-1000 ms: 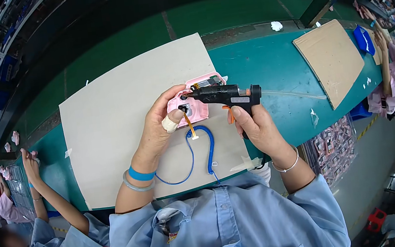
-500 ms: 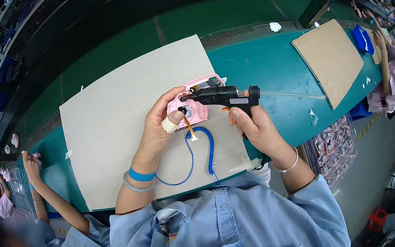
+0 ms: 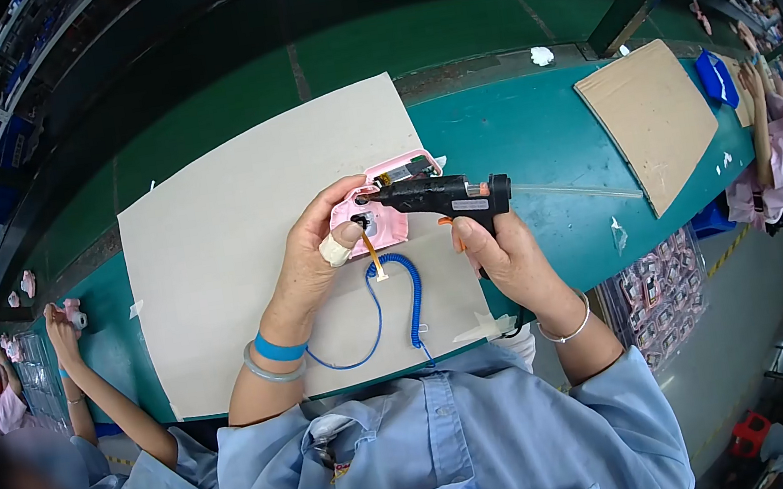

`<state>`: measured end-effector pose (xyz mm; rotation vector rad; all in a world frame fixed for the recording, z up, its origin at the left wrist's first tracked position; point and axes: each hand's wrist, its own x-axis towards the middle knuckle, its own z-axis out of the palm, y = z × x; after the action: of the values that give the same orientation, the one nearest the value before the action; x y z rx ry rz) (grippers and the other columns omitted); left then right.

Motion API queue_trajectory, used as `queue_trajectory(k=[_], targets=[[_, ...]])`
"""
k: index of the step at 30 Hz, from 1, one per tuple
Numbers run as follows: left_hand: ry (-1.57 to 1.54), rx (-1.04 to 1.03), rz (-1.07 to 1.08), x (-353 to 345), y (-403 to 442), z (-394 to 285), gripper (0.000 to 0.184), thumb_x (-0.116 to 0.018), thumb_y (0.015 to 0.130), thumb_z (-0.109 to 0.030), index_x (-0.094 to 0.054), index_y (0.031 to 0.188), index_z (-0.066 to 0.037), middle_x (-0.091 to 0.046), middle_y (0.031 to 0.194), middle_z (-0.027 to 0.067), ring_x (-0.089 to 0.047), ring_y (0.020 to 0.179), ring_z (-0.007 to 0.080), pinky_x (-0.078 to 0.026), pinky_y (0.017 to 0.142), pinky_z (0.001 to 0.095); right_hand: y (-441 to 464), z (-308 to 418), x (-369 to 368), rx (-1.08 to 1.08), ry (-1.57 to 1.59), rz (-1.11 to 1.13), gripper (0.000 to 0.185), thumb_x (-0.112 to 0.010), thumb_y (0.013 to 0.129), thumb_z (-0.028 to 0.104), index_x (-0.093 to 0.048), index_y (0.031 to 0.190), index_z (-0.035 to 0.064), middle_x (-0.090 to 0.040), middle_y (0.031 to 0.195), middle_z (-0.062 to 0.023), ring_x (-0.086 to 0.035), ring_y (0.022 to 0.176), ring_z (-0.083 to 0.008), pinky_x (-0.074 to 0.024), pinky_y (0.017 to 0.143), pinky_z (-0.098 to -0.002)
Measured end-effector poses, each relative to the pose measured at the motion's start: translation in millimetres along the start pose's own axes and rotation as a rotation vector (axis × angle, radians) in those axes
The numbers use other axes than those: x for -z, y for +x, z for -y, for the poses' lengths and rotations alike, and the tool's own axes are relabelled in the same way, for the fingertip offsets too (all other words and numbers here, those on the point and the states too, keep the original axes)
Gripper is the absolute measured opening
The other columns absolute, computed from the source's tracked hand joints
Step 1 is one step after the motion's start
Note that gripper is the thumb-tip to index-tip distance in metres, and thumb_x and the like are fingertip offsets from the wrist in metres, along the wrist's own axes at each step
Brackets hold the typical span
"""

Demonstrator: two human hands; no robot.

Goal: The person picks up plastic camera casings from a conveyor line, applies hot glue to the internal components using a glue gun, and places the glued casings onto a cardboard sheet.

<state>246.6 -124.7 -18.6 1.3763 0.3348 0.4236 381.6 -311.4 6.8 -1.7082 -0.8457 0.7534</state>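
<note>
My left hand (image 3: 322, 236), its thumb wrapped in white tape, grips an open pink plastic housing (image 3: 392, 228) by its left side. Inside the housing's upper part sit dark electronic pieces, and an orange ribbon cable (image 3: 372, 253) hangs from its lower half. My right hand (image 3: 505, 251) is closed around the handle of a black hot glue gun (image 3: 440, 196), fingers at its orange trigger. The gun's nozzle points left into the housing; whether it touches is hard to tell. A clear glue stick (image 3: 584, 189) trails from the back of the gun.
Beige cardboard (image 3: 214, 259) lies taped on the green table (image 3: 515, 127). A blue coiled cord (image 3: 415, 291) runs from my left wristband. At right are a brown cardboard sheet (image 3: 660, 122), a blue bin (image 3: 716, 79) and a tray of pink parts (image 3: 658, 292). Co-workers sit on both sides.
The glue gun and my right hand have shifted very slightly left. My left hand still holds the pink housing in nearly the same place.
</note>
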Motion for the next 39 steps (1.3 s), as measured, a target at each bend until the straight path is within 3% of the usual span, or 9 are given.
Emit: queue_trajectory(k=[14,18,29,34,39], targets=[[0.025,-0.004,0.003,-0.9,-0.4,-0.8,0.047,-0.066,0.082,-0.022,-0.053,0.125,-0.010,-0.055,0.121,0.0127,-0.056,0.104,0.0219,-0.046,0.086,0.0272,-3.2,-1.0,-0.6,-0.003,-0.015,0.013,0.023,-0.050,0.094,0.023,-0.050,0.103,0.0023,-0.053,0.072,-0.0044,-0.050,0.061,-0.0143,-0.0407,0.055,-0.0252],[0.018,0.009,0.005,-1.9,-0.3,-1.9,0.047,-0.066,0.081,-0.021,-0.053,0.124,-0.010,-0.055,0.122,0.0127,-0.056,0.105,0.0229,-0.046,0.087,0.0282,-2.6,-6.6,-6.6,0.142,-0.038,-0.110,0.025,-0.049,0.093,0.024,-0.055,0.080,0.0042,-0.048,0.057,-0.0005,-0.043,0.048,-0.0098,-0.0345,0.045,-0.0223],[0.048,0.032,0.007,-5.5,-2.4,-5.2,0.047,-0.066,0.081,-0.021,-0.053,0.124,-0.009,-0.055,0.122,0.0128,-0.056,0.106,0.0241,-0.047,0.088,0.0292,-6.7,-1.1,-4.6,0.099,-0.149,-0.091,0.020,-0.050,0.092,0.021,-0.054,0.085,0.0034,-0.051,0.062,-0.0015,-0.042,0.048,-0.0102,-0.0343,0.045,-0.0227],[0.169,-0.015,0.008,-4.0,-0.5,-0.5,0.048,-0.066,0.082,-0.021,-0.051,0.126,-0.009,-0.056,0.119,0.0130,-0.057,0.105,0.0229,-0.047,0.087,0.0284,-2.5,-0.3,-1.5,0.145,-0.099,-0.095,0.020,-0.050,0.092,0.022,-0.054,0.088,0.0029,-0.052,0.066,-0.0018,-0.042,0.048,-0.0100,-0.0348,0.044,-0.0225],[0.091,-0.017,0.003,-0.5,-0.5,-1.9,0.044,-0.062,0.085,-0.021,-0.051,0.126,-0.008,-0.057,0.115,0.0120,-0.057,0.103,0.0212,-0.047,0.086,0.0272,-2.5,0.8,2.6,0.019,0.032,0.024,0.020,-0.049,0.093,0.021,-0.054,0.092,0.0019,-0.055,0.070,-0.0034,-0.043,0.048,-0.0092,-0.0365,0.042,-0.0216]])
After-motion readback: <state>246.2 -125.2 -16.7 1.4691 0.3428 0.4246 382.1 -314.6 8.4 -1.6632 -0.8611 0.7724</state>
